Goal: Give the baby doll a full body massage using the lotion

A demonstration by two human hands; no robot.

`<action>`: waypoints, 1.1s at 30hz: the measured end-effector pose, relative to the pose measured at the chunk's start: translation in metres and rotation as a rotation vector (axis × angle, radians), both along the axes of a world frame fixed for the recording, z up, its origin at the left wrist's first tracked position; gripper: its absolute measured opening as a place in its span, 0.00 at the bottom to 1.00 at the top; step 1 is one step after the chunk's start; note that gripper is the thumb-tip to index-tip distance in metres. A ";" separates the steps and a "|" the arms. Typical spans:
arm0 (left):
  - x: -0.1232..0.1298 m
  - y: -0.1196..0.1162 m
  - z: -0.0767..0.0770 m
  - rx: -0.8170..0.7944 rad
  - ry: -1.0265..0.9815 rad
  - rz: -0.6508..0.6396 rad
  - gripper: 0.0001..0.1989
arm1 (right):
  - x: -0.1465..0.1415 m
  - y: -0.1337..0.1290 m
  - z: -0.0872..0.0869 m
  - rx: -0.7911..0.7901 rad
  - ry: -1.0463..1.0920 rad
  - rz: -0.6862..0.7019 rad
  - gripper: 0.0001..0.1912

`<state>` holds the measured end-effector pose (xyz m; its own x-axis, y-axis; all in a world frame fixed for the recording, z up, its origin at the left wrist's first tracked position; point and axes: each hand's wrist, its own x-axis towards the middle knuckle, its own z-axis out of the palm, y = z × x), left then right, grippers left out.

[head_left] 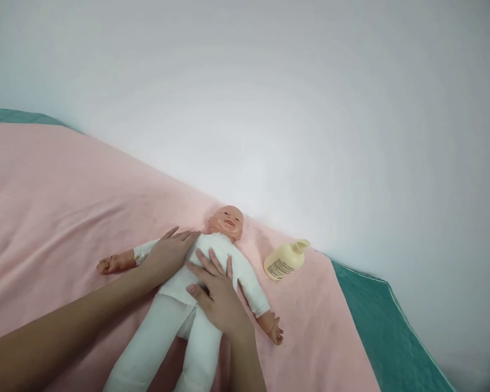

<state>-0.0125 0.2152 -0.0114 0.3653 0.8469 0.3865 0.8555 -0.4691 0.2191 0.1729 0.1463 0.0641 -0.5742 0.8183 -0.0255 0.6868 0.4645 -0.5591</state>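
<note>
A baby doll (173,283) with a white cloth body and a bald plastic head lies on its back, arms spread. My left hand (173,255) rests on the doll's chest and shoulder at the left, fingers stretched toward its neck. Flat on the torso, with fingers apart, lies my right hand (218,294). Neither hand grips anything. To the right of the doll's head stands a pale yellow pump bottle (283,262) with a printed label, apart from both hands. The doll's feet are cut off by the lower edge of the view.
A pink sheet (65,201) with a few creases lies under the doll and bottle. Green fabric (375,316) shows beyond it at the right and far left. A plain white wall (269,109) rises close behind the doll's head and the bottle.
</note>
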 end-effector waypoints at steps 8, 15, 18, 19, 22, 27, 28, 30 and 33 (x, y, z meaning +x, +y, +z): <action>-0.001 0.003 -0.006 0.030 0.002 0.014 0.23 | 0.018 0.019 -0.030 0.001 -0.065 -0.316 0.44; 0.002 0.005 -0.009 0.037 -0.002 0.016 0.24 | 0.018 0.022 -0.042 0.028 -0.008 -0.365 0.44; -0.001 0.004 0.000 0.037 0.003 0.017 0.24 | 0.023 0.018 -0.027 0.011 0.052 -0.351 0.43; -0.005 0.003 0.005 0.026 0.000 0.036 0.25 | 0.028 0.015 -0.019 0.000 0.080 -0.347 0.42; -0.028 -0.002 0.026 -0.082 -0.031 0.138 0.32 | 0.053 -0.002 0.010 -0.055 0.195 -0.376 0.37; -0.094 -0.013 0.041 -0.334 -0.074 0.221 0.39 | 0.114 -0.025 0.027 -0.256 0.084 -0.539 0.40; -0.107 -0.014 0.038 -0.376 -0.069 0.229 0.36 | 0.125 -0.027 0.023 -0.282 0.058 -0.587 0.41; -0.128 -0.018 0.031 -0.454 -0.071 0.250 0.31 | 0.140 -0.028 0.014 -0.362 0.011 -0.673 0.39; -0.147 -0.025 0.023 -0.588 -0.082 0.210 0.24 | 0.150 -0.029 0.003 -0.483 0.014 -0.697 0.27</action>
<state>-0.1596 0.1903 0.0111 0.1573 0.9767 -0.1457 0.8858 -0.0744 0.4580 0.3229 0.1172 0.0671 0.0549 0.8863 -0.4599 0.7188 -0.3548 -0.5979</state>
